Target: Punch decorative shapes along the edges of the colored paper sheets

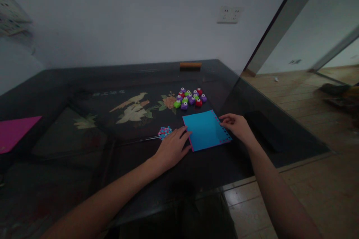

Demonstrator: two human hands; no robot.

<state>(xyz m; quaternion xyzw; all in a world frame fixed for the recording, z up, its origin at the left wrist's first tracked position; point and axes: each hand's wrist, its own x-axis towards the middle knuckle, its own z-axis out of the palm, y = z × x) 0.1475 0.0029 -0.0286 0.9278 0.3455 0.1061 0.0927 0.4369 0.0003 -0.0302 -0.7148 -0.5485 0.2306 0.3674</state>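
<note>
A blue paper sheet point(206, 130) lies flat on the dark table point(84, 149), over a pink sheet whose edge shows along its left and right sides; the right edge has a row of punched holes. My left hand point(172, 148) rests palm down at the sheet's left edge, fingertips touching it. My right hand point(237, 126) sits at the right edge, fingers pinching or pressing the punched border. A small pile of coloured paper bits point(164, 132) lies just beyond my left hand.
Several small craft punches point(190, 98) in purple, green and red cluster behind the sheet. A pink paper point(15, 130) lies at the far left. A black flat object point(263, 129) sits right of my right hand. An orange-brown bar point(190, 65) lies at the table's back edge.
</note>
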